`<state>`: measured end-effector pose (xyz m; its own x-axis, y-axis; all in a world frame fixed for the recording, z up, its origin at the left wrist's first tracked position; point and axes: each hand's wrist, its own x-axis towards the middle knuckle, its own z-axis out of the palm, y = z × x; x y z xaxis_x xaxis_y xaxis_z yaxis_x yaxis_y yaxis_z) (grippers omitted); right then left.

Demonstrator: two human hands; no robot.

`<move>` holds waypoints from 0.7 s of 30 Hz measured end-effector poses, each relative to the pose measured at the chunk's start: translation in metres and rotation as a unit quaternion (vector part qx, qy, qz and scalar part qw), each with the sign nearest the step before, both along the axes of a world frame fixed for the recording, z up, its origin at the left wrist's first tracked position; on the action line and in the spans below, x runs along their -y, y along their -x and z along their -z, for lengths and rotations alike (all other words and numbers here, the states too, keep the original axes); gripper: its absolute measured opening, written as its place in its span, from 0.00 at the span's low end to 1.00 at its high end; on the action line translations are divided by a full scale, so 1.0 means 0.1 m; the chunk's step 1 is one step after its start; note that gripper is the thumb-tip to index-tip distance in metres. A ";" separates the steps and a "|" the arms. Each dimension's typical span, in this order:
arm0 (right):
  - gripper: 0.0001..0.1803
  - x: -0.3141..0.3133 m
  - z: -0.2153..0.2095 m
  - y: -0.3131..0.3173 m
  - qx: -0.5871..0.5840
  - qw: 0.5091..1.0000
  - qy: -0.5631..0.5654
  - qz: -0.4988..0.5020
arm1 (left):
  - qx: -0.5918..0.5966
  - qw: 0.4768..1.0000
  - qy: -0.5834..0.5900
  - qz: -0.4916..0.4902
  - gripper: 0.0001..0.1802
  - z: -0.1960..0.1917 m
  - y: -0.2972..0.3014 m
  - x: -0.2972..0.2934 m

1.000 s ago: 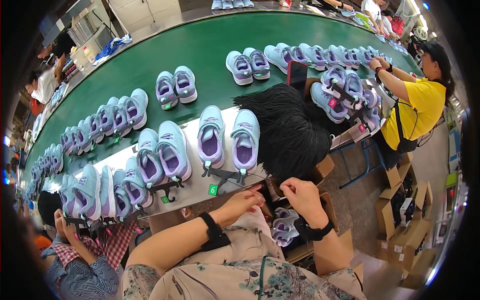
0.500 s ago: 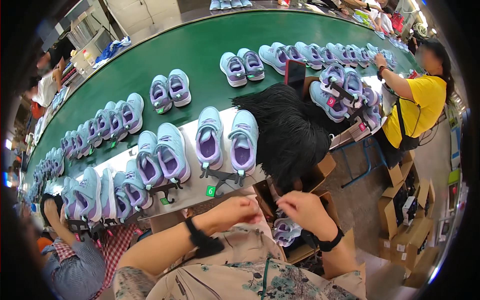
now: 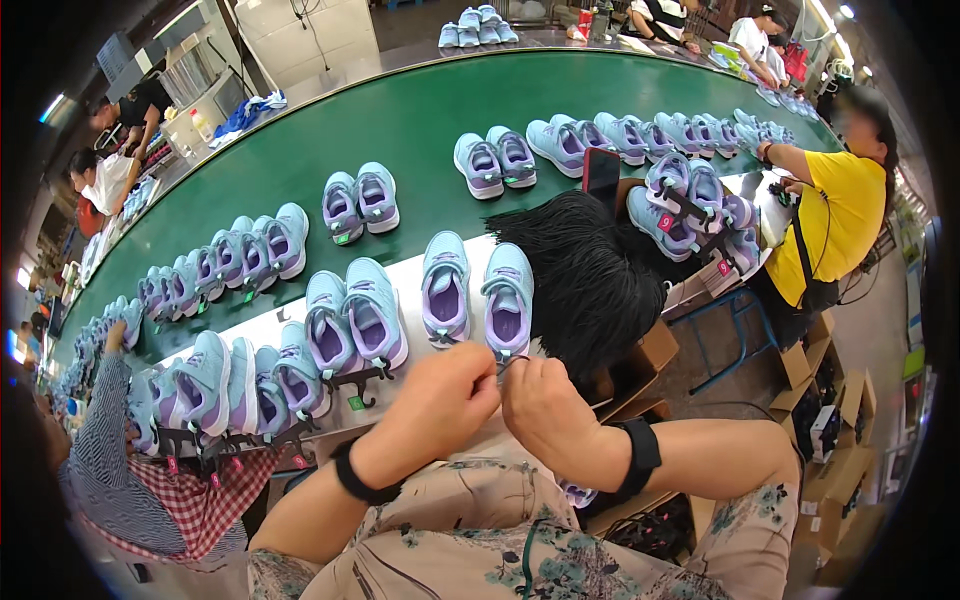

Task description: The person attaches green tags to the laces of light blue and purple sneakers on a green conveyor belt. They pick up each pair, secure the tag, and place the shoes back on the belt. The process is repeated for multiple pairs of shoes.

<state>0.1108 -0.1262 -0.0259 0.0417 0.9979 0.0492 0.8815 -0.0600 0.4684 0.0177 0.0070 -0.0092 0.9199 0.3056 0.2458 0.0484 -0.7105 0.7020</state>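
My left hand [image 3: 447,397] and my right hand [image 3: 553,412] are closed, fingers nearly meeting at the heels of the nearest pair of light blue and purple shoes. The left shoe [image 3: 446,275] and the right shoe [image 3: 508,285] stand side by side with toes pointing away. Between my fingertips shows a bit of the black plastic shoe hanger [image 3: 513,361]; my hands hide most of it. To the left, another pair [image 3: 372,305] stands with its own black hanger [image 3: 350,383] hooked at the heels.
More shoes [image 3: 232,250] line the green conveyor belt [image 3: 430,130]. A bundle of black cords [image 3: 580,270] hangs right of my pair, near a phone [image 3: 601,178] and stacked shoes [image 3: 690,205]. A person in yellow [image 3: 835,220] works at right, a person in checks [image 3: 190,500] at left. Cardboard boxes [image 3: 835,465] stand low right.
My hands have come up and forward, from apart in front of my body to the heels of the nearest shoes. The view has shifted slightly. The checked-clothed person's arm now reaches toward the belt.
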 end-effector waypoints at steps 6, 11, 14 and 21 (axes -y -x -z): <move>0.11 0.22 0.45 -0.36 -0.577 0.810 -0.035 0.093 | -0.068 0.997 0.033 -0.010 0.06 0.73 0.04 0.11; 0.22 0.42 0.60 -0.25 -0.934 0.268 -0.055 0.230 | -0.179 0.900 0.397 -0.001 0.07 0.66 0.12 0.23; 0.28 0.47 0.50 -0.12 -0.968 0.162 -0.057 0.182 | -0.120 0.961 0.247 0.013 0.08 0.71 0.08 0.23; 0.28 0.58 0.44 -0.01 -0.931 0.324 -0.046 0.164 | -0.076 0.994 0.076 -0.022 0.10 0.72 0.01 0.27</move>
<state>0.1114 -0.1838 -0.0697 0.1867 0.9230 -0.3366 -0.4286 -0.2318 -0.8733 0.0165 -0.0201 -0.0810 0.9281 0.3684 0.0537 0.1897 -0.5922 0.7831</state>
